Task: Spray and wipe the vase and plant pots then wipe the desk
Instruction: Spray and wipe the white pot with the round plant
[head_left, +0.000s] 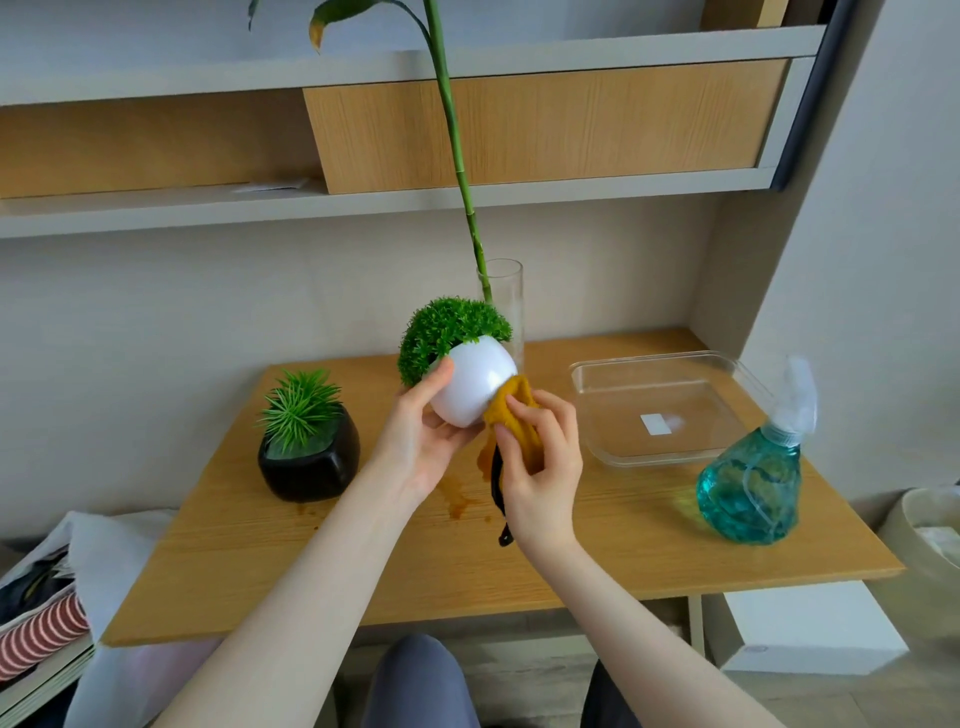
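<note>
**White pot held tilted, cloth against its base**

Above the middle of the wooden tabletop (597, 540): white round pot (475, 387) lifted clear of the surface and tipped so its bushy green plant (449, 327) leans up and to the left. Left hand (415, 441) cupped round the pot's lower left side, thumb on the front wall, fingers curled behind. Right hand (540, 457) gripping a mustard-yellow cloth (511, 410), bunched and pressed against the pot's lower right side near the bottom; a dark edge strip of the cloth hanging down below the palm, close to the tabletop.

On the tabletop, left of the hands: black squarish pot (309, 467) with a spiky green plant, upright, apart from the white pot. Behind the white pot: clear glass vase (506, 296), upright near the back edge, with a long green bamboo stalk (457, 156) rising past the shelves. Lower part of the vase hidden by the pot.

Right side: clear shallow plastic tray (660, 452) with a white label on its base. Just beside its right front corner, a teal spray bottle (750, 488) with a pale trigger head, upright, near the tabletop's right edge.

Wet brownish patch (460, 501) on the wood below the hands; a smaller one by the black pot's front.

Back wall: grey shelves (363, 197) with wood-faced panels.
</note>
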